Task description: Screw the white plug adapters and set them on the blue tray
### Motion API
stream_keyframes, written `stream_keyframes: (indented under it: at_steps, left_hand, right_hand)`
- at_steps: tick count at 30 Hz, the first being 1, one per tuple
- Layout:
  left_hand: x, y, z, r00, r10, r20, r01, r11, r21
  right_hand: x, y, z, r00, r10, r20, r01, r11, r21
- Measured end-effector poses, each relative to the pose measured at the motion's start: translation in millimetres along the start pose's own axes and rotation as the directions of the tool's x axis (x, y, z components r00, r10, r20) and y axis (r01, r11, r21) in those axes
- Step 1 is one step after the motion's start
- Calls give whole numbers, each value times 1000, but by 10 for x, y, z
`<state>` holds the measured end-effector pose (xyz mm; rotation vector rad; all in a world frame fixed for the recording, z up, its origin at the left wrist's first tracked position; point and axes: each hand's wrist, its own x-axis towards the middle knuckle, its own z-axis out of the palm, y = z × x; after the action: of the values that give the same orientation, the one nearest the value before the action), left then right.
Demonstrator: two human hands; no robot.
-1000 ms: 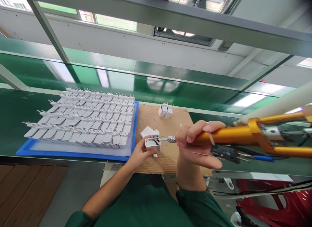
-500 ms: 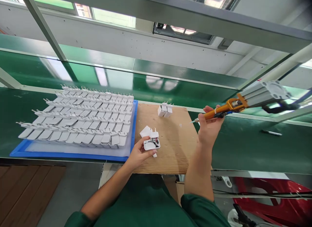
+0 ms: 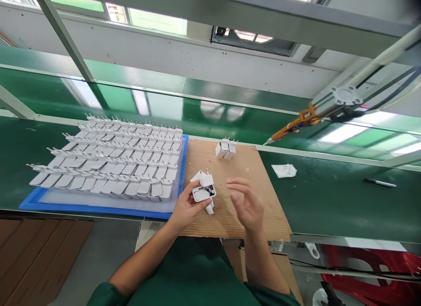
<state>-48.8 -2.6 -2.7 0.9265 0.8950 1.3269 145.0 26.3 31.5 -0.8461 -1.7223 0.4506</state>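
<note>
My left hand grips a white plug adapter housing, its hollow side up with dark and red wires inside. White pieces, one with plug pins, show behind and below it; which are joined to it I cannot tell. My right hand hangs just right of it, fingers apart and holding nothing. Farther up, an orange glue dispenser with a thin pale tip hangs from a metal arm, apart from both hands. Two white plug adapters stand together at the back of the cardboard sheet.
On the left, a blue-rimmed tray carries rows of white plug adapters. A white paper scrap and a black-and-white pen lie on the green bench. A grey frame bar crosses above.
My right hand has let go of the orange dispenser and come down left towards the housing. The dispenser now hangs farther back, and the paper scrap has come into sight.
</note>
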Motion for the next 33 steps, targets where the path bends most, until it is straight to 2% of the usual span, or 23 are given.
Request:
stream_keyframes:
  at_steps: [2,4,10,14,16,18,20,22,23,26,29,33]
  left_hand:
    - [-12,11,12,1000,7,1,-7,1000,15]
    - [-21,16,18,1000,12,10,-13,1000,27]
    - [-45,55,-51,997,54,49,-60,990,126]
    - [-92,124,-115,991,31,129,-55,980,190]
    - [-118,160,-130,985,16,173,-48,982,184]
    - [-138,187,-136,978,11,210,-47,985,165]
    - [-150,199,-141,972,17,236,-47,991,122]
    - [-158,196,-149,968,13,251,-29,998,60]
    - [-160,190,-154,968,6,251,-13,1000,26]
    - [-164,163,-174,972,-27,232,40,998,-50]
    - [-161,131,-192,975,-22,221,44,995,-94]
    - [-160,88,-208,973,-11,232,44,990,-135]
  right_hand:
    - [-29,-91,105,991,-85,101,90,995,-48]
    - [-18,-125,180,985,-124,122,137,985,-104]
    - [-22,-109,283,977,-138,162,155,983,-98]
    - [-11,-95,262,987,-35,159,31,999,26]
    - [46,-76,253,992,81,92,-94,985,144]
    - [127,-58,263,971,220,92,-237,934,266]
    - [205,-50,290,926,303,225,-366,866,341]
    - [254,-55,327,870,319,375,-458,806,376]
    - [263,-61,346,854,318,411,-482,780,398]
    - [245,-86,396,866,308,394,-479,740,473]
    - [209,-111,426,894,238,379,-416,756,506]
    - [201,-120,430,909,138,394,-348,773,530]
